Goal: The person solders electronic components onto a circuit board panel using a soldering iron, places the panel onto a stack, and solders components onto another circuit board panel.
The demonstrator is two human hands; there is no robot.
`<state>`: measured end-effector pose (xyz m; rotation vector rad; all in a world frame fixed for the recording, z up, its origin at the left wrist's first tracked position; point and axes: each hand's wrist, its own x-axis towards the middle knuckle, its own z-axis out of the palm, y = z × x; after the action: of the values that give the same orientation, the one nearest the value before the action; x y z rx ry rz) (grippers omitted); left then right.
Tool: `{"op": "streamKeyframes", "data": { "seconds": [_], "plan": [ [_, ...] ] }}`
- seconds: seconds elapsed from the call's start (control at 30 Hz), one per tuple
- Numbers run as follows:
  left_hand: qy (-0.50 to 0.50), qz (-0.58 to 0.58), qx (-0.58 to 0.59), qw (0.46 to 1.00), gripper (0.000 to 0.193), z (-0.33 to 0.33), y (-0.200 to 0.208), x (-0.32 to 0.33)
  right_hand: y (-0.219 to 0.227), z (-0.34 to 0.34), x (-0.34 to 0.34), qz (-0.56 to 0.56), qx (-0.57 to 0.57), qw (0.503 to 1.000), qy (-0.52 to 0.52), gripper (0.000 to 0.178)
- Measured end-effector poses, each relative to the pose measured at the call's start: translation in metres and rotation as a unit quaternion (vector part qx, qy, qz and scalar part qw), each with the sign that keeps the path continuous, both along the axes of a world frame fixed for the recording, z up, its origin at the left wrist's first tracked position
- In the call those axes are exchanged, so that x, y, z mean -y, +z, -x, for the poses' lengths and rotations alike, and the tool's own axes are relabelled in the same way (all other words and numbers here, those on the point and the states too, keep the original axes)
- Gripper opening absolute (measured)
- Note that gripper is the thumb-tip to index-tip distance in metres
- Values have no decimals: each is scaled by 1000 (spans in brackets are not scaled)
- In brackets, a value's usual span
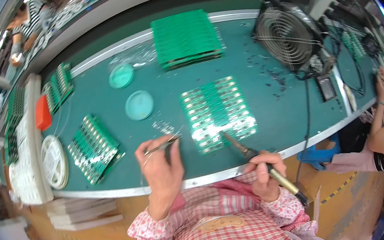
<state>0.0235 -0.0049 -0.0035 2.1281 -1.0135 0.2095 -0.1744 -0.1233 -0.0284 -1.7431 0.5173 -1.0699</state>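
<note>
- Clamped in the left hand (162, 170), thumb and fingers together, is a slim dark metal tool (162, 145), tweezers by the look of it; whether its tips are apart I cannot tell
- Wrapped firmly in the right hand (266, 175) is a soldering iron with a gold and black handle (285, 181), its tip over the board to its upper left; contact is too fine to make out
- Left on the green table mat (126, 170) lie a round white plastic reel (55, 162) and a tilted pile of green circuit boards (94, 147)
- Just above the left hand are small silvery parts (163, 126), probably light and easily scattered
- Mid-table, between the hands and a little beyond them, lies the flat green circuit-board panel with rows of shiny parts (217, 111); it should be light, stiff and rather fragile, best taken by its bare outer edges
- Right of the panel, the iron should feel light and rigid; hold it by the handle, as the metal shaft may be hot
- Farther right stands a black fan with a round wire guard (285, 37)
</note>
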Motion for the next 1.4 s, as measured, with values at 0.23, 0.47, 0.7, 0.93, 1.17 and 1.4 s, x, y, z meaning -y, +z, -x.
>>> {"op": "streamKeyframes", "data": {
  "seconds": [0.23, 0.47, 0.7, 0.93, 1.17, 1.4],
  "plan": [
    [59, -24, -29, 998, 10, 2, -2, -18, -3, -16, -1, 50, 21, 998, 10, 8],
    [0, -30, 8, 1000, 22, 6, 13, -8, 5, -12, -3, 41, 48, 998, -8, 11],
    [-15, 61, -149, 987, 9, 22, 1, -23, 3, -6, -2, 25, 31, 999, 22, 10],
    [-90, 43, -99, 990, 11, 27, 2, -9, -3, 9, -8, -32, 19, 999, 10, 9],
    [-91, 37, -114, 989, 15, 26, -1, -14, -3, 5, -7, -39, 23, 999, 17, 11],
    [-124, 22, -70, 990, 18, 25, -1, -15, -3, 6, -8, -7, 24, 1000, 13, 11]
  ]
}}
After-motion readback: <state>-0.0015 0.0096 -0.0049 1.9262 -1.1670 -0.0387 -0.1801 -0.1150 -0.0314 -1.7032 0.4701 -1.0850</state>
